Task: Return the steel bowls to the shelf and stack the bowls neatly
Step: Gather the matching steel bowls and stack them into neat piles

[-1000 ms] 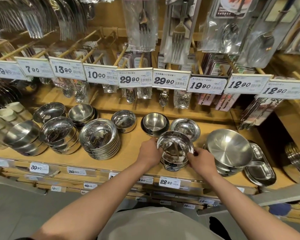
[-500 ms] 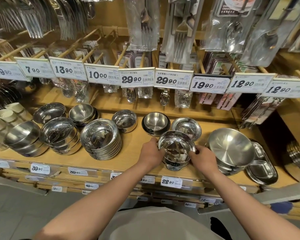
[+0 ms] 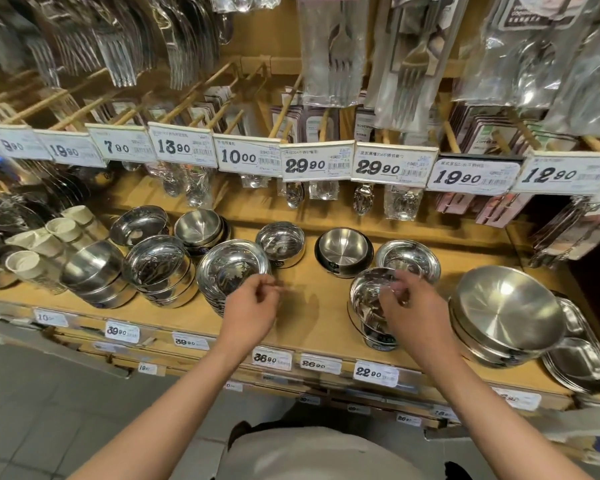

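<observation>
Right of centre in the frame, a small stack of shiny round steel bowls [image 3: 369,299] sits near the front edge of the wooden shelf [image 3: 312,327]. The right hand [image 3: 418,311] hovers over its rim, fingers loosely curled and blurred; whether they touch the rim I cannot tell. The left hand [image 3: 252,311] hangs just left, fingers loosely bent, holding nothing. Thin polished steel is probably light, rigid and slippery, so a two-sided hold on the rim looks safest; a nudge could tip the stack.
</observation>
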